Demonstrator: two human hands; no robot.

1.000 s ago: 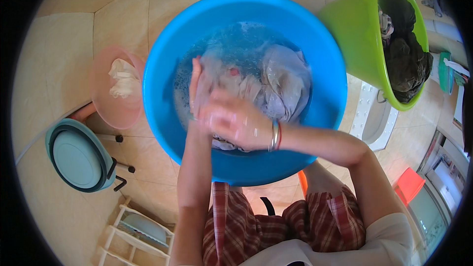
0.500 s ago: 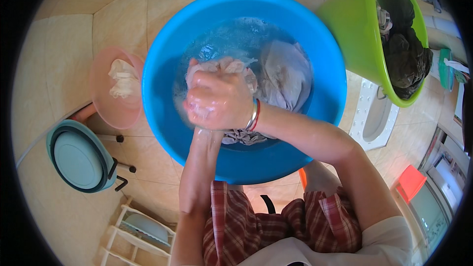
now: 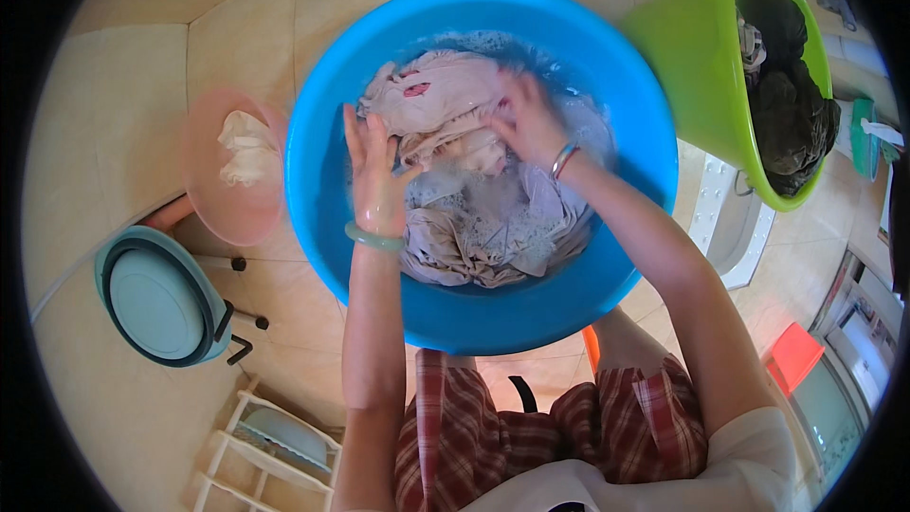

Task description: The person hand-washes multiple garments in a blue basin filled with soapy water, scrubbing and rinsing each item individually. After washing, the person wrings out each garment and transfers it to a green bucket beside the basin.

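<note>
A wet pale pink garment (image 3: 436,85) with a small red patch lies spread and bunched in soapy water inside a big blue basin (image 3: 318,228). At its left side my left hand (image 3: 375,175) is open, fingers raised and thumb apart, with a green bangle on the wrist. On the garment's right edge rests my right hand (image 3: 538,128), fingers apart and somewhat smeared by motion, seemingly not gripping the cloth. Greyish wet clothes (image 3: 502,237) lie nearer to me in the foam, partly under water.
A green bucket (image 3: 682,66) of dark clothes stands at the far right, beside a white squat toilet (image 3: 730,223). At left are a pink basin (image 3: 213,142) holding a pale cloth and a folded teal basin (image 3: 156,303). A white rack (image 3: 237,455) stands at lower left.
My hands were clasped together around bunched pale cloth; now they are apart and the garment lies spread in the basin. The greyish clothes show more, toward me.
</note>
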